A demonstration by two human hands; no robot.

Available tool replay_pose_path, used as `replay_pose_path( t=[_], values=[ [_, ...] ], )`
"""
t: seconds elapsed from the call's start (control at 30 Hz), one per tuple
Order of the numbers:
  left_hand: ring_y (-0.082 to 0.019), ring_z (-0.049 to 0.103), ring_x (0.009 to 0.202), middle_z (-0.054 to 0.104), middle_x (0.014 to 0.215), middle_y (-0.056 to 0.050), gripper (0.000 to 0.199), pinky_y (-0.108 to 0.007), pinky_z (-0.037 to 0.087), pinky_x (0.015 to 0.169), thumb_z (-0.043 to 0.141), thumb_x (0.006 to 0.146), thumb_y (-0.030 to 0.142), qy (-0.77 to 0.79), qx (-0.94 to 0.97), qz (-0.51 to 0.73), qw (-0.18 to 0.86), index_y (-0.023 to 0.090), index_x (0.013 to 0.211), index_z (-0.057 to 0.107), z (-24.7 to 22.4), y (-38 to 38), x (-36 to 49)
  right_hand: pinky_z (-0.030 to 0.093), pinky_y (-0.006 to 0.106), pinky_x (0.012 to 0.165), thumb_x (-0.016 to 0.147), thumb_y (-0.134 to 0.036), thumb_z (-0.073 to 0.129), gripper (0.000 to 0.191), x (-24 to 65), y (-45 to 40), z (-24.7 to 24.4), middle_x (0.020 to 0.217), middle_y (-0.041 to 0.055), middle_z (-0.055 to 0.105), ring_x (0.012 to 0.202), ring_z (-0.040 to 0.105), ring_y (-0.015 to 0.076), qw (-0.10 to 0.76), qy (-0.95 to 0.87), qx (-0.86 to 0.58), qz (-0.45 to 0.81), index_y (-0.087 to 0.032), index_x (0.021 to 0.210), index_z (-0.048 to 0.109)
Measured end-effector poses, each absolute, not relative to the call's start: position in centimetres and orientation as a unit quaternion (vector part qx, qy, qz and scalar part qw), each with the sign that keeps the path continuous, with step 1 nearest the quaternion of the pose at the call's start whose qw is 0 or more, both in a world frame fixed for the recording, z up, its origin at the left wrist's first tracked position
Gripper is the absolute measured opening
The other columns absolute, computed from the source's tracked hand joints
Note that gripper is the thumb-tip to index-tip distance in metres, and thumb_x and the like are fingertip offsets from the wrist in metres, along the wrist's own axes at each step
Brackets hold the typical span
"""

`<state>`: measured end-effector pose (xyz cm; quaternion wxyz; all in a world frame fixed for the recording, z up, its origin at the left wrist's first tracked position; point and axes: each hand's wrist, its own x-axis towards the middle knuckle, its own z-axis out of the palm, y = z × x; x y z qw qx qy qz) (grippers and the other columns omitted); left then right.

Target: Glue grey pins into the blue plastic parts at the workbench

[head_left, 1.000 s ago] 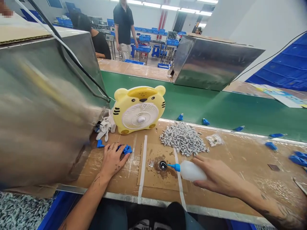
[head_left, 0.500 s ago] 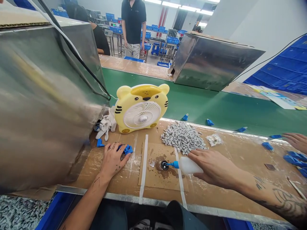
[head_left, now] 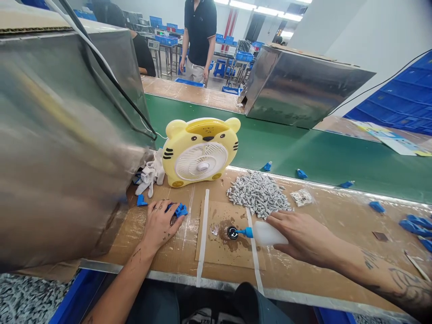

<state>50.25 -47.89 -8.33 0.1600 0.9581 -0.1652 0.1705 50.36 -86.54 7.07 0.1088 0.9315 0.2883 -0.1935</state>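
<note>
Wrapped round a white squeeze bottle (head_left: pixel 268 233) with a blue nozzle is my right hand (head_left: pixel 297 231). The bottle lies tilted, its nozzle tip at a small round black cup (head_left: pixel 232 232). That cup sits on a stained cardboard piece (head_left: pixel 224 256) held by two white tape strips. My left hand (head_left: pixel 161 225) rests on the table with thumb and fingers apart, beside and partly over several blue plastic pieces (head_left: pixel 181 210); what lies under the palm is hidden. A heap of small grey parts (head_left: pixel 258 193) is just beyond my right hand.
A yellow animal-faced fan (head_left: pixel 201 153) stands behind the cardboard, white gloves (head_left: pixel 150 173) left of it. Several blue pieces ride on the green conveyor (head_left: pixel 337 155). More blue pieces (head_left: pixel 416 225) lie at right. A metal box (head_left: pixel 67 157) walls the left. A person stands beyond the conveyor.
The blue pieces on the conveyor have shifted right. Another person's hand at the right edge has left view, and the standing person has moved. My hands stay nearly still.
</note>
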Motion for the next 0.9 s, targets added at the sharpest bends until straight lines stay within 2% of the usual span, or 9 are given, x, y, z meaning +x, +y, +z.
replay_pose_path(
  t=[0.9],
  values=[
    [-0.029, 0.063, 0.105, 0.069, 0.113, -0.012, 0.026, -0.048, 0.037, 0.095, 0.06, 0.095, 0.038, -0.165, 0.957, 0.176, 0.163, 0.02, 0.112, 0.07, -8.54, -47.82, 50.26, 0.043, 0.037, 0.068, 0.081, -0.027, 0.069, 0.015, 50.01, -86.72, 6.64, 0.091, 0.0072, 0.067, 0.085, 0.065, 0.0295, 0.086, 0.288, 0.934, -0.193, -0.021, 0.09, 0.058]
  ],
)
